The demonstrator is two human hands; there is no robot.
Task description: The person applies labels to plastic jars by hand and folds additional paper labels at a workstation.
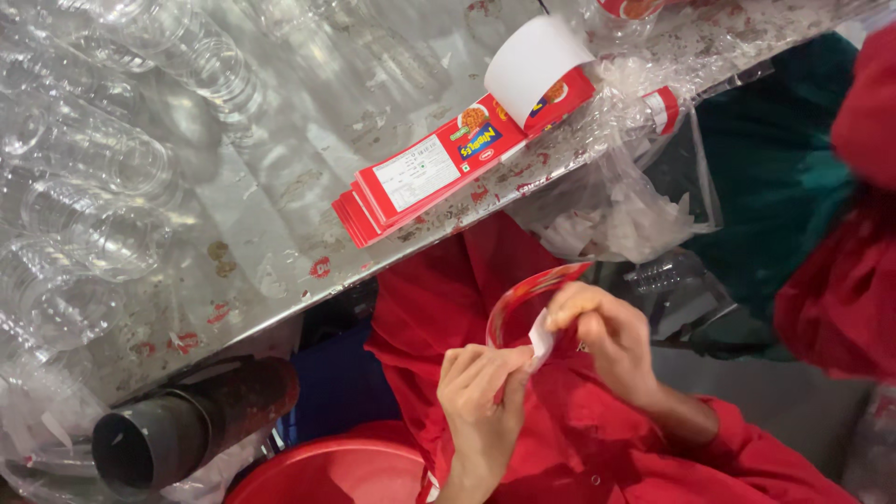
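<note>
Clear cups [112,159] lie in rows across the bench's far side; a stack of flat red labels [420,177] sits at its near edge, a curled one [541,70] just beyond; a bag of white scraps [616,219] hangs off that edge. Below it, the left hand [481,397] and right hand [602,327] pinch a curved red label [523,299] (white backing tab between fingertips); a red tub [327,471] sits beneath.
</note>
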